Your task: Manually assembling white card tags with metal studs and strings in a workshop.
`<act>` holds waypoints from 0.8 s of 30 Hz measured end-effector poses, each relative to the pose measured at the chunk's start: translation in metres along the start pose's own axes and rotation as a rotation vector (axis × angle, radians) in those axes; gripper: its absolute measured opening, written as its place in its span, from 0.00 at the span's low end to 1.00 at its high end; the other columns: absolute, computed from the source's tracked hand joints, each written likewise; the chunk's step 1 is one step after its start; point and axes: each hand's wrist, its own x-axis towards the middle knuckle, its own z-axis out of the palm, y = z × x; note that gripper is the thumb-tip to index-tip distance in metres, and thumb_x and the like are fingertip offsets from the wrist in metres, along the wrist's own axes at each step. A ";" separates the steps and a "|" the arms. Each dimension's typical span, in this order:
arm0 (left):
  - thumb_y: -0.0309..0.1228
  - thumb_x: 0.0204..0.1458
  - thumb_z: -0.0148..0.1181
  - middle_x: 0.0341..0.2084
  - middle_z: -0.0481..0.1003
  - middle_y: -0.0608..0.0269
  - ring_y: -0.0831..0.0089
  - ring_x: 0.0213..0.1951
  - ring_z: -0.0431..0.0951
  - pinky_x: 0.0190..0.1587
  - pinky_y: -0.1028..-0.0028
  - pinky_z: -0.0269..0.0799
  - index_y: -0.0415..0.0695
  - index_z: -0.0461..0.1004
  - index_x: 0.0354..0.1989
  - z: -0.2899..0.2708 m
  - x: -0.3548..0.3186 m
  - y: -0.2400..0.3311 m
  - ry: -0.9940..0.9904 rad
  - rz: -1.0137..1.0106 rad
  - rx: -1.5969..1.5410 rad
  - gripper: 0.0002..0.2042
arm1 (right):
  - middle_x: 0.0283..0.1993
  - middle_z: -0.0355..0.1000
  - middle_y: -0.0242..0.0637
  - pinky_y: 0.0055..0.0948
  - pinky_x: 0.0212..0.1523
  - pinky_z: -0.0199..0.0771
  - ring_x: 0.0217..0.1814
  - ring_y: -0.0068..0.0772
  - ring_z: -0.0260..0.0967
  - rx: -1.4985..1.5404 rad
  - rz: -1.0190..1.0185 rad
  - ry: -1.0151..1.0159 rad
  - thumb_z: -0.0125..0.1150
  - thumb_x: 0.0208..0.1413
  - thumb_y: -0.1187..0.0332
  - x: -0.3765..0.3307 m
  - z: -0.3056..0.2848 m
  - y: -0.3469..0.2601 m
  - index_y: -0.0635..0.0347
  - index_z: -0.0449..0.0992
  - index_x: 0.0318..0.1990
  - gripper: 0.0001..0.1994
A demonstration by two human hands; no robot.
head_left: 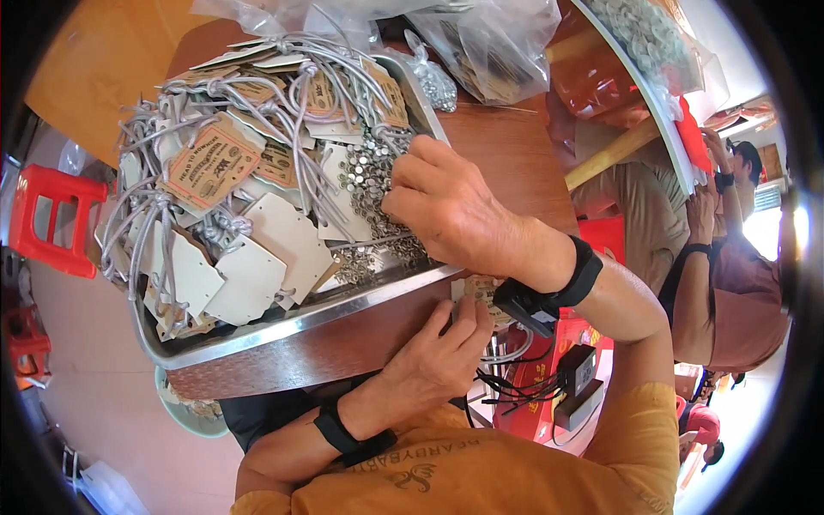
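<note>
My right hand (455, 206) is over the near right corner of a metal tray (300, 324). Its fingers are curled together at a heap of small silvery metal studs (367, 176); anything in the fingertips is hidden. My left hand (442, 348) is lower, just off the tray's near edge. Its fingers hold a brown printed paper tag (487, 288), partly covered by the hand and the right wrist. Left of the studs, the tray is piled with brown printed tags (215, 163), white-backed tags (283, 240) and knotted grey cords (305, 94).
Clear plastic bags (485, 43) lie behind the tray on the wooden table (506, 154). A red stool (60, 219) stands on the floor at left. Below the table is a pale green basin (193, 412). Cables and black boxes (579, 369) are at my right. Other people work at far right.
</note>
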 end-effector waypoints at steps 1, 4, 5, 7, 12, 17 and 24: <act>0.30 0.48 0.54 0.52 0.71 0.45 0.51 0.55 0.71 0.55 0.55 0.68 0.27 0.75 0.49 0.000 0.000 0.001 -0.008 0.006 0.000 0.21 | 0.33 0.65 0.38 0.38 0.35 0.67 0.37 0.45 0.62 -0.003 -0.003 0.013 0.60 0.39 0.79 -0.001 -0.003 0.000 0.61 0.75 0.30 0.07; 0.29 0.48 0.55 0.52 0.71 0.45 0.51 0.55 0.72 0.55 0.55 0.69 0.28 0.75 0.49 -0.001 0.002 0.001 0.009 -0.019 0.001 0.21 | 0.33 0.67 0.38 0.38 0.34 0.67 0.36 0.45 0.63 -0.004 0.033 0.048 0.63 0.40 0.79 -0.007 -0.017 -0.003 0.61 0.75 0.30 0.07; 0.29 0.48 0.55 0.52 0.71 0.45 0.51 0.55 0.72 0.55 0.55 0.69 0.28 0.75 0.49 -0.001 0.002 0.000 0.008 -0.010 -0.021 0.21 | 0.33 0.68 0.38 0.38 0.33 0.67 0.36 0.44 0.63 0.002 0.055 0.076 0.64 0.41 0.79 -0.010 -0.022 -0.005 0.61 0.76 0.31 0.07; 0.28 0.49 0.55 0.53 0.72 0.45 0.52 0.56 0.73 0.55 0.55 0.70 0.30 0.75 0.49 -0.001 0.001 -0.001 0.025 -0.037 -0.020 0.20 | 0.32 0.69 0.39 0.39 0.32 0.66 0.34 0.44 0.64 -0.012 0.108 0.110 0.67 0.42 0.80 -0.026 -0.039 -0.011 0.62 0.76 0.31 0.07; 0.27 0.50 0.55 0.54 0.73 0.47 0.53 0.56 0.73 0.55 0.54 0.70 0.31 0.76 0.50 -0.001 0.001 0.000 0.004 -0.036 -0.016 0.19 | 0.30 0.67 0.38 0.37 0.31 0.64 0.32 0.43 0.62 -0.003 0.323 0.113 0.70 0.41 0.80 -0.085 -0.053 -0.042 0.64 0.76 0.30 0.09; 0.27 0.51 0.55 0.54 0.73 0.45 0.51 0.57 0.73 0.56 0.54 0.70 0.31 0.76 0.53 -0.001 0.003 0.000 0.006 -0.015 -0.008 0.21 | 0.30 0.62 0.42 0.41 0.33 0.62 0.34 0.46 0.60 -0.092 0.335 0.047 0.65 0.34 0.73 -0.115 -0.028 -0.059 0.65 0.72 0.27 0.10; 0.27 0.50 0.55 0.53 0.74 0.42 0.50 0.57 0.73 0.60 0.53 0.70 0.31 0.77 0.51 0.004 -0.002 0.005 0.045 -0.053 0.034 0.20 | 0.31 0.62 0.42 0.41 0.35 0.61 0.37 0.43 0.60 -0.225 0.172 -0.074 0.59 0.34 0.69 -0.114 -0.031 -0.069 0.70 0.74 0.29 0.13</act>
